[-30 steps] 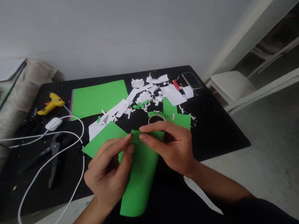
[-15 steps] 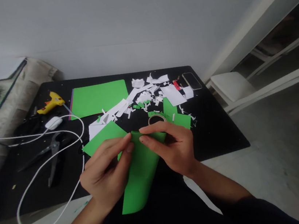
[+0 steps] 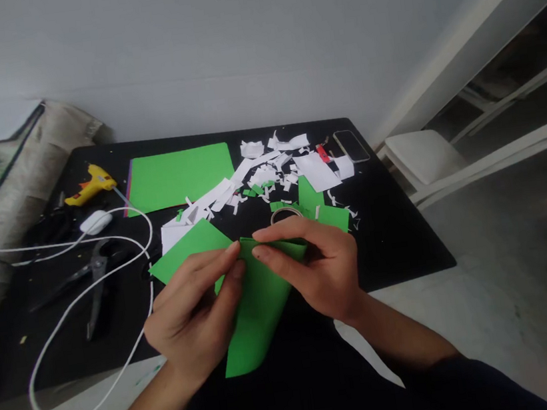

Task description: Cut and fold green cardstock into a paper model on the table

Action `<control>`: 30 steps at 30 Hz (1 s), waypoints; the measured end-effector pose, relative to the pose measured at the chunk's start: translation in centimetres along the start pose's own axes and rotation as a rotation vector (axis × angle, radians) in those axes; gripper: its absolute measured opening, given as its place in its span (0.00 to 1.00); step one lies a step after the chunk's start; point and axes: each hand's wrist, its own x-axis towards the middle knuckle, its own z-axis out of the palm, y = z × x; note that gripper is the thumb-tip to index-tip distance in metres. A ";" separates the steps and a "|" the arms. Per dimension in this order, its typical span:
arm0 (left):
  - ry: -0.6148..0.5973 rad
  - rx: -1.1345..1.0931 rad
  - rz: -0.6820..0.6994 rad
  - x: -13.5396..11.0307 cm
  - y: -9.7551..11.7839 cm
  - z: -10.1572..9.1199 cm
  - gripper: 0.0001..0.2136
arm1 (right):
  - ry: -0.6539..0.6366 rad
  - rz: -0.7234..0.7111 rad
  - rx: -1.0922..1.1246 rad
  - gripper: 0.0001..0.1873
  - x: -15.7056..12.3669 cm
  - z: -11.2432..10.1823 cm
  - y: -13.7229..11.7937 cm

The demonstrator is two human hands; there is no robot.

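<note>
I hold a curled sheet of green paper [image 3: 258, 314] over the near edge of the black table [image 3: 399, 242]. My left hand [image 3: 192, 316] pinches its left side with thumb and fingers. My right hand [image 3: 312, 267] pinches the top right edge, fingers closed on it. A flat green piece [image 3: 183, 249] lies just beyond my left fingers. A roll of tape [image 3: 285, 214] sits right behind my right hand, partly hidden.
A large green sheet [image 3: 179, 176] lies at the back, with several white and green scraps [image 3: 265, 179] beside it. A yellow glue gun [image 3: 84, 187], white cable [image 3: 79, 304], scissors [image 3: 94, 279] and pliers are left. A phone [image 3: 350, 145] lies far right.
The lower end of the green sheet has drawn up and inward a little as both hands keep pinching its top. The hands have barely shifted.
</note>
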 end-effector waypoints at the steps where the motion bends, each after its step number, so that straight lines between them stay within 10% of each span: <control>1: 0.000 0.001 -0.004 0.0 0.0 0.0 0.27 | -0.007 -0.016 0.000 0.10 0.0 0.0 0.0; 30: -0.005 -0.055 -0.031 0.0 0.2 0.0 0.25 | -0.046 -0.020 0.019 0.11 0.2 -0.2 -0.1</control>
